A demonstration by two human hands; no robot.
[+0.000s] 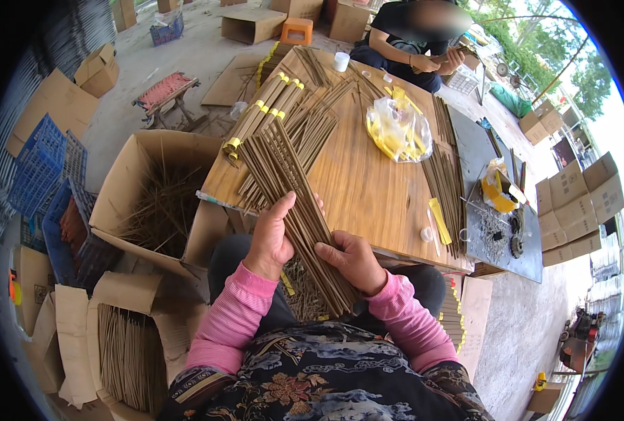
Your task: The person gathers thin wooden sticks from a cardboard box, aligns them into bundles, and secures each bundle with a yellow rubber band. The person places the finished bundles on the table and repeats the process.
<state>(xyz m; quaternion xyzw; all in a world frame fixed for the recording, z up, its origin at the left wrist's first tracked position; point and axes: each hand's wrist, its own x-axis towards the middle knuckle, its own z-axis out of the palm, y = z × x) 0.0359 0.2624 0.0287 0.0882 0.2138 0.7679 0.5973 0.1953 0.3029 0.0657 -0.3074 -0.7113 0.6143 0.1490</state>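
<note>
A fanned bundle of thin brown sticks (pixel 299 203) slants across my lap, its upper end over the table's near left corner. My left hand (pixel 271 240) is closed round its left side, with fingertips showing behind. Lower down, my right hand (pixel 354 261) grips the right side, thumb lying on top of the sticks. Just beyond, loose sticks (pixel 319 133) lie on the wooden table (pixel 354 189). Beside them are stick bundles with yellow bands (pixel 264 109). A clear plastic bag (pixel 399 130) of yellow strips sits further right.
An open carton (pixel 108 217) of tangled sticks stands left of the table; another carton (pixel 101 337) below it holds upright sticks. Blue crates (pixel 45 168) stack at far left. A dark board (pixel 494 238) extends right, carrying a yellow container (pixel 500 189). A co-worker (pixel 413 49) sits across, handling sticks.
</note>
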